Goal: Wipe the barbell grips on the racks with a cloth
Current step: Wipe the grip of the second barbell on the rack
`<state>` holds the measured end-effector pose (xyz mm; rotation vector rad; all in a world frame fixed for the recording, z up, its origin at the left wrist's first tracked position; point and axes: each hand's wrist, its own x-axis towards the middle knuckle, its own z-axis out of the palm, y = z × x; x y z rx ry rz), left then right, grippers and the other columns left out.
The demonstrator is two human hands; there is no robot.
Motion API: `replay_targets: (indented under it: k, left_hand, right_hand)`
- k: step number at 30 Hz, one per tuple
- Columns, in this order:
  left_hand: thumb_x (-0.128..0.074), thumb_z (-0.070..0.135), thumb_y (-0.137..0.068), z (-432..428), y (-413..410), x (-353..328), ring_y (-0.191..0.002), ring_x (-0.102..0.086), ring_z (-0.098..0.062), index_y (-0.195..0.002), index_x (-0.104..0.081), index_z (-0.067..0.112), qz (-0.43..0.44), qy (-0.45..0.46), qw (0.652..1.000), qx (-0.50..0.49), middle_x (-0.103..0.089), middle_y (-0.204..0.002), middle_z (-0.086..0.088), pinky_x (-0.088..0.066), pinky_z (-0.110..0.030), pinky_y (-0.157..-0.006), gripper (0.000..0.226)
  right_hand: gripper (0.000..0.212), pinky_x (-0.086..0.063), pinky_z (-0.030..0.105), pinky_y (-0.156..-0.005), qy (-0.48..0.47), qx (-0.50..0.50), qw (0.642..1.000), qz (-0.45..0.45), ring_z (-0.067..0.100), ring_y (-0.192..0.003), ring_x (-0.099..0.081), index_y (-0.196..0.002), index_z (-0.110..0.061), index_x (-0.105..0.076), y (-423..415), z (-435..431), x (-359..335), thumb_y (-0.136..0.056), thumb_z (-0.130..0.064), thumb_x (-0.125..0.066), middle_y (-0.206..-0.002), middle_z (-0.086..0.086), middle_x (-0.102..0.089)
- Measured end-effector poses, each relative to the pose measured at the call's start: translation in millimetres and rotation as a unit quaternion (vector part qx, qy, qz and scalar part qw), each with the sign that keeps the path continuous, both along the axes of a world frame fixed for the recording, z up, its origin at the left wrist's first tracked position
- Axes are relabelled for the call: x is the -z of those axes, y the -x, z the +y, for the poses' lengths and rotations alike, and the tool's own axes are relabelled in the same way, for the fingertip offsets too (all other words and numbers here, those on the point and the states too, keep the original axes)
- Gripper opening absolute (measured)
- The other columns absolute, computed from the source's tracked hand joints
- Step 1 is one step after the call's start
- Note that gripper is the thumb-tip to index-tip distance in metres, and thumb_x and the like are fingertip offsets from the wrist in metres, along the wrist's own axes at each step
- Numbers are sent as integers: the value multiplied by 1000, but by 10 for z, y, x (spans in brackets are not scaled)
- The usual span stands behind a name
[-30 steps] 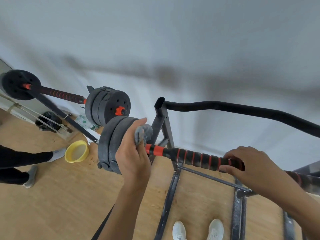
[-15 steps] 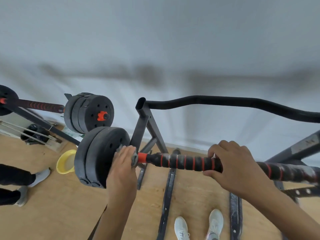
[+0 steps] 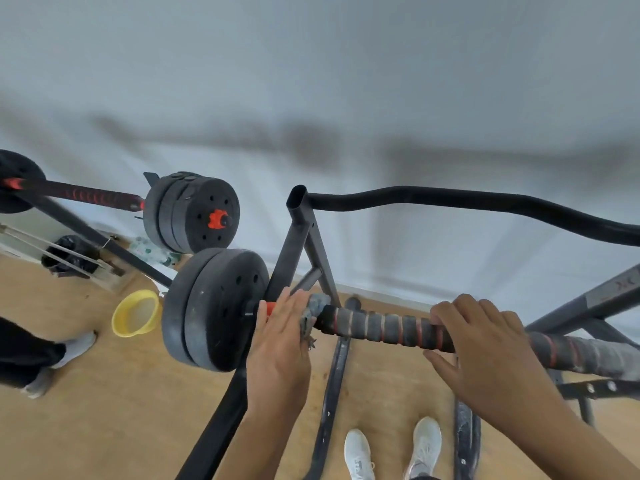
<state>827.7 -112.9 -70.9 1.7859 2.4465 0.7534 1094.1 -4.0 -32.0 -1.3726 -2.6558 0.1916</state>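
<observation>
Wiping underway: left hand (image 3: 280, 341), fingers together, wraps the cloth (image 3: 316, 308) round the barbell grip (image 3: 381, 328) at its plate end on the rack (image 3: 298, 237). The right hand (image 3: 485, 344) clamps the grip further along. Next, cloth should slide along the ribs toward that hand.

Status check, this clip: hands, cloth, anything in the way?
Left hand holds cloth on barbell grip, beside plates. Right hand clasps same grip. Rack upright close behind cloth.

A pair of white sneakers (image 3: 358, 453) stands on the wooden floor (image 3: 114, 410), below and between the left hand (image 3: 280, 341) and the right hand (image 3: 485, 351). A yellow bowl (image 3: 136, 313) sits left of the left hand. Farther left is another person's black-trousered leg (image 3: 24, 355).
</observation>
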Motion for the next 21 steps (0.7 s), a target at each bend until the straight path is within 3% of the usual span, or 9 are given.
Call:
replay_targets:
  k: [2, 5, 7, 9, 10, 13, 15, 17, 21]
  left_hand:
    - [-69, -17, -86, -2, -38, 36, -155, -30, -18, -150, -53, 6, 17, -18, 1000, -1, -53, -155, -2, -23, -48, -128, 69]
    - [-73, -21, -81, -97, -68, 23, -155, -32, -19, -151, -51, 7, 1, -45, 999, 18, -51, -157, -1, -27, -41, -127, 79]
    - [-74, -22, -79, -231, -42, -1, -154, -32, -12, -153, -49, 12, -29, -39, 999, 19, -48, -159, 3, -32, -24, -122, 86]
    - [-73, -28, -74, -387, -55, 30, -150, -34, -5, -150, -54, 13, -67, -31, 997, 15, -50, -158, 4, -27, -4, -113, 88]
    - [-73, -28, -75, -458, -90, 38, -146, -39, 1, -147, -58, 15, -102, -28, 994, 4, -54, -154, 7, -27, 0, -109, 86]
    - [-67, -12, -93, -614, -284, -21, -108, -65, 7, -131, -68, 40, -275, 17, 961, -28, -72, -116, 26, -47, -6, -92, 65]
    - [-67, 4, -99, -674, -414, -87, -82, -68, 1, -114, -76, 47, -374, 43, 926, -29, -77, -89, 17, -53, -13, -75, 47]
    - [-71, 25, -95, -687, -525, -171, -77, -71, -11, -98, -83, 33, -443, 15, 896, -24, -76, -83, 5, -57, -27, -68, 15]
    - [-76, 35, -92, -671, -638, -303, -63, -59, -11, -78, -75, 19, -474, 11, 878, -62, -65, -68, -1, -50, -26, -59, 21]
  right_hand:
    - [45, -43, 36, -74, 4, -2, 1000, -2, 18, -83, -52, -107, -28, -59, -42, -59, -56, -73, -42, -83, -97, -8, -51]
    - [43, -46, 38, -76, 13, -5, 1000, 26, 18, -86, -57, -112, -29, -59, -85, -170, -163, -76, -38, -81, -101, -11, -55]
    - [40, -45, 37, -78, 23, -5, 999, 45, 17, -88, -58, -113, -31, -58, -95, -241, -236, -79, -35, -79, -102, -14, -54]
    - [37, -42, 33, -81, 37, -6, 997, 60, 13, -92, -57, -113, -34, -56, -95, -308, -297, -82, -34, -77, -104, -17, -53]
    - [35, -40, 30, -82, 50, -10, 996, 73, 10, -94, -56, -114, -36, -56, -77, -351, -321, -84, -34, -75, -105, -20, -52]
    - [27, -39, 17, -85, 129, -35, 983, 122, 0, -105, -51, -118, -43, -54, 51, -534, -352, -92, -42, -60, -112, -28, -49]
    - [28, -42, 14, -87, 217, -57, 962, 155, -4, -113, -51, -121, -50, -50, 190, -696, -299, -93, -56, -47, -119, -32, -47]
    - [34, -44, 14, -95, 289, -53, 939, 178, -9, -122, -47, -127, -57, -42, 328, -861, -196, -95, -69, -40, -128, -39, -44]
    - [38, -48, 17, -98, 383, 5, 883, 270, -7, -119, -55, -125, -49, -56, 456, -1042, -54, -91, -65, -53, -123, -35, -59]
